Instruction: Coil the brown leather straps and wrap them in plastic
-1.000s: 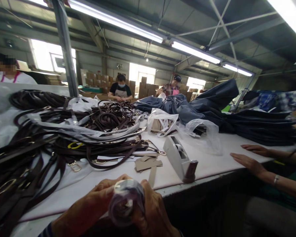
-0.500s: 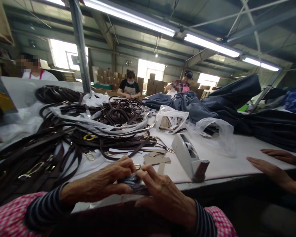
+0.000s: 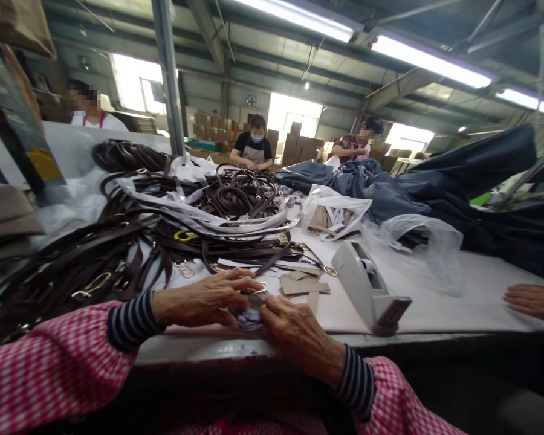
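Note:
A small grey-blue bundle (image 3: 250, 319), apparently wrapped in clear film, lies at the table's front edge between my hands. A gold metal clasp (image 3: 263, 288) shows at its upper end. My right hand (image 3: 301, 335) has its fingers closed on the bundle's right side. From the left, my left hand (image 3: 204, 299) reaches over the bundle with fingers apart, the fingertips near the clasp and the thumb lower down. Dark brown straps (image 3: 226, 251) with gold clasps are heaped just beyond my left hand. Beige strips (image 3: 301, 283) lie beyond my right hand.
A grey tape dispenser (image 3: 365, 290) stands right of my hands. Behind it are plastic bags (image 3: 333, 211) and dark blue fabric (image 3: 390, 187). Another person's hand (image 3: 535, 304) rests at the table's right edge. Several co-workers are across the table.
My left hand's fingers have loosened and spread over the bundle. The bundle sits a little farther onto the table edge. One of the neighbour's two hands is out of view. The camera has turned left.

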Available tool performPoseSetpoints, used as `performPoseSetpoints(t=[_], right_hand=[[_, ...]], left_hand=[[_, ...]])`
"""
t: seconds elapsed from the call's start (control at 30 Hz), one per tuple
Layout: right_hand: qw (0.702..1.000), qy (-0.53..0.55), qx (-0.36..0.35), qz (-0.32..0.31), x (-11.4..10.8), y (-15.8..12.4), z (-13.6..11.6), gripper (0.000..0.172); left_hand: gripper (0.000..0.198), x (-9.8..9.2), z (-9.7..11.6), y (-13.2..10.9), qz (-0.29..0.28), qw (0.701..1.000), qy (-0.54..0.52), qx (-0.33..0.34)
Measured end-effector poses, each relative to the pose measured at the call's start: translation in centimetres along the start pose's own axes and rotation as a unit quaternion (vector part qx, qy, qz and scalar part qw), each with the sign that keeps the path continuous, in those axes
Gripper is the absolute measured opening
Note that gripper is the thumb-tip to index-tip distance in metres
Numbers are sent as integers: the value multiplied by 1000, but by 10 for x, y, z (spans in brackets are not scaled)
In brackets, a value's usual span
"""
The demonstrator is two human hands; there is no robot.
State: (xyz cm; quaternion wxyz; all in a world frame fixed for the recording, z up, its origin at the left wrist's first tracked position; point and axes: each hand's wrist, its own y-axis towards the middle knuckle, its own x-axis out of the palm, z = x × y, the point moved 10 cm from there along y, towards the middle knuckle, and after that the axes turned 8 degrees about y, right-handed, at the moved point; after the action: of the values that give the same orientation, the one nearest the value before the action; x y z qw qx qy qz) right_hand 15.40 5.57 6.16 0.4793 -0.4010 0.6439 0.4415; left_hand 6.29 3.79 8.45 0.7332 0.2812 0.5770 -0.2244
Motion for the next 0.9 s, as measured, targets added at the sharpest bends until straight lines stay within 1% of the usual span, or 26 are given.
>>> performPoseSetpoints(t=[0.07, 0.1, 0.13, 0.2, 0.27, 0.3, 0.4, 0.47, 0.53, 0.6, 0.67, 0.77, 0.83, 0.9], right_hand=[[1000, -11, -12, 1, 2, 1, -4, 7], [1000, -9, -13, 4, 3, 1, -5, 8], [1000, -2, -14, 8, 3, 1, -5, 8], [1000, 18, -10, 20, 1, 0, -5, 10], [999, 30, 2, 23, -4, -1, -2, 12], [999, 26, 9, 19, -6, -1, 0, 13], [1000, -6, 22, -8, -11, -2, 4, 21], [999, -16, 30, -14, -14, -1, 6, 23], [999, -5, 36, -14, -13, 2, 8, 18], [999, 8, 36, -11, -11, 6, 9, 7], [999, 26, 23, -1, -9, 8, 8, 7], [998, 62, 9, 28, -11, 8, 6, 8], [996, 73, 24, 41, -11, 7, 7, 10], [995, 71, 51, 42, -9, 5, 10, 11]], left_hand=[[59, 3, 7, 1, 19, 998, 60, -9], [62, 6, 10, 2, 35, 995, 89, -25], [59, 10, 13, 4, 50, 991, 114, -45], [40, 19, 18, 7, 67, 984, 146, -79], [27, 26, 23, 11, 74, 984, 141, -85], [26, 26, 25, 12, 76, 986, 127, -77], [27, 14, 26, 11, 66, 995, 66, -46], [22, 2, 22, 8, 56, 998, 26, -30], [16, -8, 17, 5, 49, 999, 1, -18], [13, -11, 16, 4, 51, 999, 5, -10], [13, -7, 15, 7, 64, 997, 35, -23], [16, 8, 9, 14, 92, 987, 96, -91], [10, 20, 5, 17, 104, 980, 105, -132], [8, 28, 3, 18, 116, 980, 85, -141]])
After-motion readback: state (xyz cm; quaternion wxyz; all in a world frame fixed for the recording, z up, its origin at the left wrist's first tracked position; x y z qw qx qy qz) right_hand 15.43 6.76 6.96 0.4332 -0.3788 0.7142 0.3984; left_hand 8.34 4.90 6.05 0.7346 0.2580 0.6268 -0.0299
